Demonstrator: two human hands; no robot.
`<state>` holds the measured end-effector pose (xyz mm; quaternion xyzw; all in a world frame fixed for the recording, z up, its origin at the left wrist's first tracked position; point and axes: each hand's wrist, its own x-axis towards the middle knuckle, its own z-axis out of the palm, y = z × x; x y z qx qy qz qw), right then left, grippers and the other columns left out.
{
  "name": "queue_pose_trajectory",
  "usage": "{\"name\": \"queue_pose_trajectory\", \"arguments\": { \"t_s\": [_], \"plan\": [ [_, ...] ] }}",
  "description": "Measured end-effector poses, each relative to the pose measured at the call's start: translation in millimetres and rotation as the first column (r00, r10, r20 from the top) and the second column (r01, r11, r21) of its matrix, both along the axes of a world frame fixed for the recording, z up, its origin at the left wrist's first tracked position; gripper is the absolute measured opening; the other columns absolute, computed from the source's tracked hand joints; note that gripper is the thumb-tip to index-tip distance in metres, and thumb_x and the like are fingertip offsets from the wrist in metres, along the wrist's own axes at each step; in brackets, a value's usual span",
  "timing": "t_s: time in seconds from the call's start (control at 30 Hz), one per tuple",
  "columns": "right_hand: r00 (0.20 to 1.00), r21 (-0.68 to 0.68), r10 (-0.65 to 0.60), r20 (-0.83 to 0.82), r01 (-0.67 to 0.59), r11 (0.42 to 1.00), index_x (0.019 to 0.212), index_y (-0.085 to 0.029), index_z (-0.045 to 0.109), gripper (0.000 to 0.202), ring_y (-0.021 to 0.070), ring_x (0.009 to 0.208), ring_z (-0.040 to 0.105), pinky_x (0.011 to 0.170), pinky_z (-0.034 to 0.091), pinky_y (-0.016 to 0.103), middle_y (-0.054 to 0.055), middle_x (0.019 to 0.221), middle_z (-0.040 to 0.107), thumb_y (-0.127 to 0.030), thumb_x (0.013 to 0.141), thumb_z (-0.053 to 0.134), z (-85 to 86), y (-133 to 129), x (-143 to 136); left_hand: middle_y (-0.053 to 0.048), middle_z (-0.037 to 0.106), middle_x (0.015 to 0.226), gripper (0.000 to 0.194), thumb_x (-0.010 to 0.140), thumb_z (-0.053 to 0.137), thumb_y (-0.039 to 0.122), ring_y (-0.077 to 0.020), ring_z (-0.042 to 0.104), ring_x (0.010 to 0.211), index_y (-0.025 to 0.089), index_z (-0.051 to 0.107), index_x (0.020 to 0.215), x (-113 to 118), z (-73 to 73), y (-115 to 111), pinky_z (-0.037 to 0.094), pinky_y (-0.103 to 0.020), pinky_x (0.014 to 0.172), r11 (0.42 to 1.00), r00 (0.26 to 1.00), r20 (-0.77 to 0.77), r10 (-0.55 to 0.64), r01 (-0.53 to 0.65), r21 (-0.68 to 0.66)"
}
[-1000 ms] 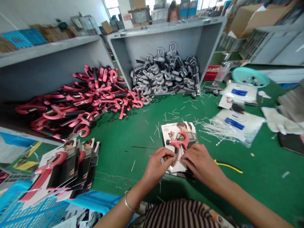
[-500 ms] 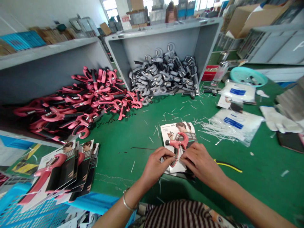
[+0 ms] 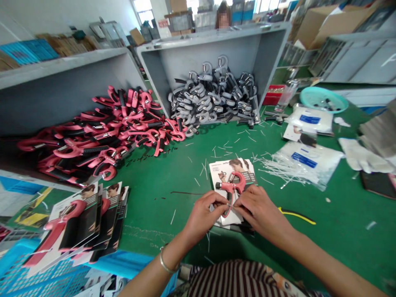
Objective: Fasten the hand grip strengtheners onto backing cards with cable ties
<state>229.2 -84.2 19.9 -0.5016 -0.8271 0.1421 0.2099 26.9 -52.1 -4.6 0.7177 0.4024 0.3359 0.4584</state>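
Note:
A pink hand grip [image 3: 239,181] with a black knob and a spring lies on a stack of printed cards [image 3: 217,168] on the green table. My left hand [image 3: 208,212] pinches at the grip's lower handle, thumb and forefinger pressed together. From the other side my right hand [image 3: 259,208] is closed in a pinch, its fingertips almost meeting those of my left. A thin white strip seems to run between the fingertips, but what each hand holds is too small to make out.
Grey bins hold pink grips [image 3: 99,128] and grey grips [image 3: 210,97]. White ties [image 3: 287,171] spill from a plastic bag [image 3: 321,163] at right. Yellow-handled pliers [image 3: 298,214] lie beside my right hand. Carded pink grips [image 3: 83,222] stand at left. A person [image 3: 223,16] is behind the bins.
My right hand has shifted very slightly left, closer to my left fingertips. The grip and the cards lie as before.

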Motion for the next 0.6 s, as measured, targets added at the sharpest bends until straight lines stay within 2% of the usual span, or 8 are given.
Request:
{"name": "queue_pose_trajectory", "arguments": {
  "t_s": [0.17, 0.3, 0.37, 0.47, 0.53, 0.6],
  "plan": [
    [1.000, -0.010, -0.002, -0.029, 0.002, 1.000, 0.081, -0.021, 0.062, 0.017, 0.0237, 0.086, 0.053, 0.080, 0.037, 0.037, 0.005, 0.082, 0.065, -0.027, 0.096, 0.055, -1.5, 1.3, -2.0, -0.003, 0.066, 0.086, 0.006, 0.089, 0.063, 0.021, -0.0163, 0.062, 0.085, 0.019, 0.069, 0.089, 0.0, 1.3, 1.5, 0.048, -0.027, 0.080, 0.993, 0.997, -0.050, -0.056, 0.061, 0.102],
    [0.993, -0.044, -0.039, -0.110, 0.035, 0.998, 0.085, -0.021, 0.061, 0.009, 0.0238, 0.087, 0.052, 0.082, 0.038, 0.038, 0.004, 0.083, 0.066, -0.025, 0.093, 0.060, -1.7, 1.3, -4.0, -0.004, 0.068, 0.092, 0.014, 0.096, 0.053, 0.022, -0.0162, 0.062, 0.090, 0.019, 0.067, 0.096, -4.5, 15.2, 4.2, 0.048, -0.028, 0.084, 0.969, 0.970, -0.180, -0.163, 0.192, 0.157],
    [0.987, -0.078, -0.068, -0.144, 0.057, 0.995, 0.089, -0.022, 0.061, 0.006, 0.0243, 0.089, 0.052, 0.082, 0.038, 0.039, 0.004, 0.087, 0.066, -0.027, 0.092, 0.064, -1.5, 0.4, -6.4, -0.005, 0.067, 0.090, 0.019, 0.098, 0.047, 0.022, -0.0181, 0.061, 0.088, 0.018, 0.065, 0.093, -5.0, 23.3, 3.3, 0.048, -0.031, 0.082, 0.938, 0.920, -0.362, -0.148, 0.247, 0.244],
    [0.980, -0.110, -0.093, -0.175, 0.074, 0.991, 0.092, -0.022, 0.060, 0.007, 0.0244, 0.090, 0.052, 0.082, 0.039, 0.039, 0.004, 0.090, 0.065, -0.028, 0.091, 0.064, -1.4, 0.2, -10.7, -0.007, 0.064, 0.086, 0.022, 0.098, 0.044, 0.021, -0.0229, 0.057, 0.084, 0.016, 0.063, 0.089, -2.3, 33.1, -0.4, 0.046, -0.038, 0.079, 0.841, 0.776, -0.631, -0.012, 0.349, 0.414],
    [0.979, -0.103, -0.075, -0.189, 0.056, 0.993, 0.090, -0.022, 0.059, 0.005, 0.0236, 0.090, 0.051, 0.083, 0.039, 0.039, 0.004, 0.089, 0.064, -0.026, 0.093, 0.061, -1.3, 1.9, -12.7, -0.008, 0.063, 0.085, 0.022, 0.097, 0.043, 0.020, -0.0242, 0.055, 0.083, 0.015, 0.062, 0.088, 0.0, 38.6, -2.0, 0.045, -0.041, 0.078, 0.794, 0.715, -0.698, 0.034, 0.405, 0.453],
    [0.980, -0.074, -0.030, -0.197, 0.016, 0.997, 0.087, -0.022, 0.057, 0.009, 0.0221, 0.089, 0.051, 0.084, 0.038, 0.039, 0.002, 0.086, 0.063, -0.023, 0.096, 0.056, -1.3, 4.9, -13.8, -0.009, 0.062, 0.086, 0.020, 0.096, 0.044, 0.019, -0.0247, 0.054, 0.082, 0.015, 0.060, 0.086, 1.6, 44.2, -2.4, 0.046, -0.041, 0.077, 0.775, 0.701, -0.712, 0.026, 0.436, 0.458]
  ]
}}
